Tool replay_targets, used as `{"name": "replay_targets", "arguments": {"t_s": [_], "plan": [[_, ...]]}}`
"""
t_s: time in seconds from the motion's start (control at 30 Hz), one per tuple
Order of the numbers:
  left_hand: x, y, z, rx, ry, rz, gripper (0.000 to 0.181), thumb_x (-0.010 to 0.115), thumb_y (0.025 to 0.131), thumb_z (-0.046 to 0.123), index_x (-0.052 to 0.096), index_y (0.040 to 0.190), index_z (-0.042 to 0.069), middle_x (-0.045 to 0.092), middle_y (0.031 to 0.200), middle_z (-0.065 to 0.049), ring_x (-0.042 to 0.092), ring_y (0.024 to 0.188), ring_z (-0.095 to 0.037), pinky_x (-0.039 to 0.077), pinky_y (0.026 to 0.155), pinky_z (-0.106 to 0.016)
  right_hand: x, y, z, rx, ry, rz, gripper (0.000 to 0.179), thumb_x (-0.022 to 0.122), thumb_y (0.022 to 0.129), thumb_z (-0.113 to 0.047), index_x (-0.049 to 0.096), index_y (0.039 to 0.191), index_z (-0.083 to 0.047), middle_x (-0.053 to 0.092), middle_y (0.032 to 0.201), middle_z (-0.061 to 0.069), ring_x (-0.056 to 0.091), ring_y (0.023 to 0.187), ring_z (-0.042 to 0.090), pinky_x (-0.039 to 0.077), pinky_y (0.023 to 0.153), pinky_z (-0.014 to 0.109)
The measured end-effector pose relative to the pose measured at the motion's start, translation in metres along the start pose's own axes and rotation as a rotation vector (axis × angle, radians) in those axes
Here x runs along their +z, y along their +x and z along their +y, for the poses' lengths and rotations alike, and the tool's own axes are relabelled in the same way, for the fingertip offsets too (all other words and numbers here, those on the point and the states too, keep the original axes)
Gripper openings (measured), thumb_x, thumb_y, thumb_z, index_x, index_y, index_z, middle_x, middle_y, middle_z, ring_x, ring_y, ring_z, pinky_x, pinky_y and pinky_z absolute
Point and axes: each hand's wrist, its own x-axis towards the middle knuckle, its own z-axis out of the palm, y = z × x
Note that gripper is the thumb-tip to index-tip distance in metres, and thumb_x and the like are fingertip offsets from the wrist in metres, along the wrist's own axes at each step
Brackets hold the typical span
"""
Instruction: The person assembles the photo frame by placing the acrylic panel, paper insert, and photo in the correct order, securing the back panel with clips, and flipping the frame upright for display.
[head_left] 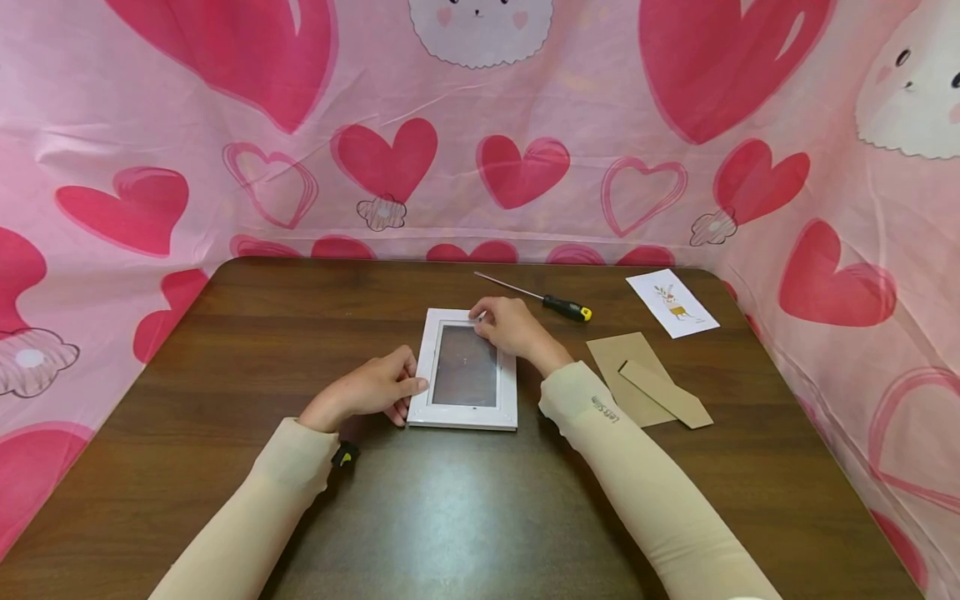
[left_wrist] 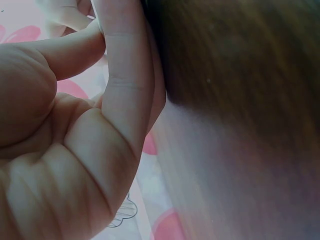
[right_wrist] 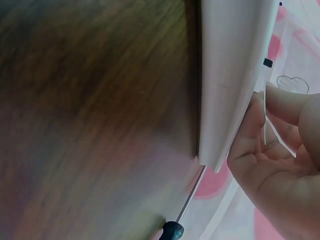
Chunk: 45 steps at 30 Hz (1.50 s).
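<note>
A white picture frame (head_left: 465, 417) lies flat on the table, its opening showing a dark greyish pane. At its left side my left hand (head_left: 375, 383) holds the frame, thumb on the top face and fingers along the outer edge. My right hand (head_left: 513, 325) reaches over the frame's upper right corner. Between its thumb and fingers it pinches a thin clear sheet (right_wrist: 282, 139), lifted at the opening's corner. A small black tab (right_wrist: 268, 63) stands on the frame's inner edge. In the left wrist view, the left fingers (left_wrist: 127, 75) hide the frame.
Behind the frame lies a screwdriver (head_left: 566, 308) with a black and yellow handle. To the right are a brown backing board (head_left: 615, 358) with a stand leg (head_left: 667, 396) across it, and a white card (head_left: 652, 296) with a printed drawing. Pink heart-patterned cloth (head_left: 457, 217) hangs around the table.
</note>
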Motion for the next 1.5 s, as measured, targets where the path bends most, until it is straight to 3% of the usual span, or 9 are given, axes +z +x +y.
{"name": "replay_targets", "arguments": {"t_s": [0.3,0.6,0.93,1.23,1.5], "plan": [[0.0001,-0.0004,0.0002,-0.005,-0.002,0.003,0.021,0.064,0.108,0.013,0.047,0.105,0.001,0.060,0.079,-0.016,0.062,0.064,-0.021,0.064,0.060,-0.035,0.0047,0.0025,-0.0006,-0.002,-0.054,0.044,0.017,0.073,0.100,-0.009,0.075,0.117,-0.005,0.065,0.082,0.006,0.057,0.079,0.021,0.048,0.074,0.031],[-0.0005,0.0005,0.0003,-0.004,0.004,-0.001,0.021,0.064,0.108,0.013,0.047,0.105,0.001,0.060,0.080,-0.016,0.063,0.063,-0.021,0.064,0.060,-0.035,0.0048,0.0002,-0.0042,0.036,-0.040,0.045,0.018,0.073,0.101,-0.009,0.075,0.118,-0.006,0.068,0.089,0.008,0.060,0.083,0.022,0.051,0.078,0.033],[-0.0006,0.0002,0.0008,-0.008,-0.006,-0.008,0.021,0.064,0.108,0.013,0.047,0.106,0.001,0.060,0.081,-0.016,0.062,0.065,-0.021,0.064,0.060,-0.035,0.0073,0.0003,0.0010,0.040,-0.043,0.036,0.017,0.076,0.099,-0.009,0.075,0.116,-0.009,0.067,0.085,0.005,0.059,0.080,0.020,0.050,0.075,0.032],[-0.0006,-0.0006,0.0016,-0.012,0.002,-0.006,0.022,0.064,0.108,0.013,0.047,0.106,0.001,0.060,0.083,-0.016,0.062,0.065,-0.021,0.064,0.060,-0.035,0.0073,-0.0020,0.0017,0.029,-0.047,0.058,0.019,0.078,0.098,-0.010,0.078,0.116,-0.009,0.073,0.103,0.013,0.064,0.098,0.027,0.055,0.091,0.040],[-0.0006,-0.0014,0.0022,-0.014,-0.002,-0.009,0.022,0.065,0.108,0.014,0.047,0.106,0.001,0.060,0.082,-0.016,0.062,0.065,-0.022,0.064,0.061,-0.035,0.0071,-0.0041,0.0041,0.010,-0.046,0.081,0.020,0.080,0.096,-0.012,0.080,0.115,-0.008,0.066,0.098,0.012,0.058,0.095,0.026,0.051,0.087,0.040]]}}
